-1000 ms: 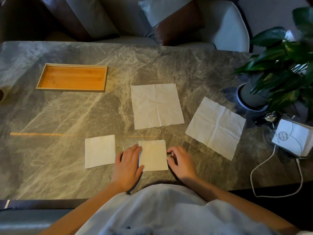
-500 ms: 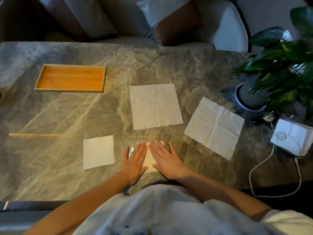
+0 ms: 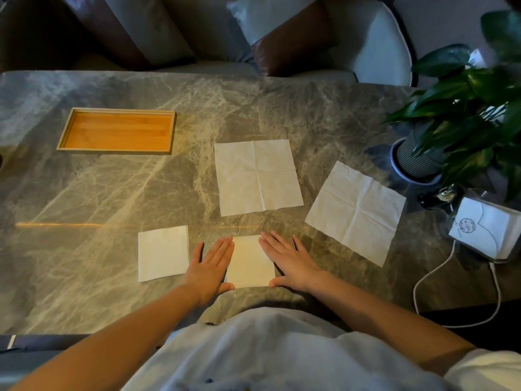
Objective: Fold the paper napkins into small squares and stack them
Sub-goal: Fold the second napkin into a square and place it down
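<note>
A small folded napkin square (image 3: 249, 262) lies near the front edge of the marble table (image 3: 112, 193). My left hand (image 3: 210, 266) rests flat on its left edge, my right hand (image 3: 287, 262) flat on its right edge, fingers extended. A second folded square (image 3: 163, 253) lies to the left, apart from my hands. Two unfolded napkins lie farther back: one in the middle (image 3: 258, 176), one angled to the right (image 3: 355, 211).
An empty wooden tray (image 3: 117, 131) sits at the back left. A potted plant (image 3: 462, 114) stands at the right, with a napkin packet (image 3: 487, 231) and a white cable (image 3: 462, 292) in front of it. Chairs stand beyond the far edge.
Both hands pressed together on the middle of the folded square, then slid apart to its left and right edges, uncovering it.
</note>
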Available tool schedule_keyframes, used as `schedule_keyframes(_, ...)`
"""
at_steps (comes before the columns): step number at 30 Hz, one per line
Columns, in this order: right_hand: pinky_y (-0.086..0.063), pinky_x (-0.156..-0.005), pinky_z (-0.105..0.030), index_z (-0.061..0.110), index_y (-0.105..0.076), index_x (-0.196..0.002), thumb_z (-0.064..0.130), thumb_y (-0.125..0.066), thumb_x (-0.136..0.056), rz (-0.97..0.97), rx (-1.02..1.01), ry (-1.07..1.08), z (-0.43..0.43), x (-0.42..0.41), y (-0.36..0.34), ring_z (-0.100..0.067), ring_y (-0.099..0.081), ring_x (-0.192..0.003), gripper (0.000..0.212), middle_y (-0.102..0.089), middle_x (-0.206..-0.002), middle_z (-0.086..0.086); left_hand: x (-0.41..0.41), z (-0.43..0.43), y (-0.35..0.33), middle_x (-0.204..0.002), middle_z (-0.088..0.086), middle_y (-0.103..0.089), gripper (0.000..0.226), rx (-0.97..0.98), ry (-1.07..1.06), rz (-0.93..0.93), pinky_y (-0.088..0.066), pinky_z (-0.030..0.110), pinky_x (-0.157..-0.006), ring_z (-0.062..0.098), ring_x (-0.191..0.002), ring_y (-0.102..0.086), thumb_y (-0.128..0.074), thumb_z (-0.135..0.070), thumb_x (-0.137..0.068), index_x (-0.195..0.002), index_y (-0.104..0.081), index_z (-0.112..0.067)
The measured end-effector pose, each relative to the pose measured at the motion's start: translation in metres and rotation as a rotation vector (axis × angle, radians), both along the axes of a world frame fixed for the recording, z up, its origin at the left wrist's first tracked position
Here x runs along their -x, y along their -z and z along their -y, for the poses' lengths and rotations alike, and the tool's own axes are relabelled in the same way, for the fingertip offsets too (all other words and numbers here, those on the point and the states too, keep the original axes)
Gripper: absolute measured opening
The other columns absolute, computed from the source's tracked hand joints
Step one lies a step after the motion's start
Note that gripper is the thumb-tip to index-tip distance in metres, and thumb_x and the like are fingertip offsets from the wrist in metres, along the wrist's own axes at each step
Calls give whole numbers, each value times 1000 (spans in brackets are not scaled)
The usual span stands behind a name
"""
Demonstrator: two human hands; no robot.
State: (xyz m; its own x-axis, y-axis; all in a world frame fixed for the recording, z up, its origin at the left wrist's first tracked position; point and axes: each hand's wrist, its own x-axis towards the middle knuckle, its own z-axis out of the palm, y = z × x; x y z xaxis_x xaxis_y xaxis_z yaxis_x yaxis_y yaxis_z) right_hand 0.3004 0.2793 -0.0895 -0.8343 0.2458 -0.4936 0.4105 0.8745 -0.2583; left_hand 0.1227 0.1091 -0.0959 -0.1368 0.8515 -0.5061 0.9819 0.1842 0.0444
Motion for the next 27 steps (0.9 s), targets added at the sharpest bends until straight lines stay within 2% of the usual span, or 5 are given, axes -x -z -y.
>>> schedule_keyframes(5, 7, -116, -54, 24, 3, -152, 48, -70, -79, -26, 76, 92, 5, 3, -6, -13, 17, -146, 106, 15, -161, 8, -10, -1, -9, -160, 5, 4, 99, -100, -183, 57, -7, 48, -117, 25, -147, -2, -50, -63, -83, -149, 4, -12)
schedule_keyframes(9, 6, -116, -54, 26, -3, -152, 41, -71, -81, -63, 75, 156, 13, 4, -7, -13, 14, -147, 99, 10, -162, 9, -21, 1, -18, -147, 5, -28, 89, -211, -367, 158, -35, 40, -106, 26, -129, -33, -64, -52, -77, -143, -19, -15)
schedule_keyframes(17, 4, -117, -54, 25, -5, -152, 38, -71, -81, -78, 60, 156, 13, 3, -7, -14, 12, -148, 98, 9, -162, 8, -49, -11, -25, -126, 13, -47, 75, -268, -964, 840, -45, 31, -83, 20, -99, -53, -68, -20, -81, -138, -21, -6)
schedule_keyframes(21, 5, -117, -53, 25, -5, -152, 38, -72, -81, -73, 68, 159, 14, 3, -9, -14, 12, -148, 99, 9, -162, 8, -41, -14, -20, -89, 4, -60, 49, -212, -1115, 841, -49, 38, -81, 21, -84, -59, -67, -21, -84, -124, -42, -7)
schedule_keyframes(27, 5, -117, -54, 23, -4, -152, 35, -72, -81, -74, 90, 176, 15, 4, -12, -14, 12, -148, 100, 9, -162, 8, -36, -30, -24, -91, 14, -65, 18, -223, -1221, 978, -52, 43, -80, 31, -87, -61, -50, -5, -90, -104, -61, -4)
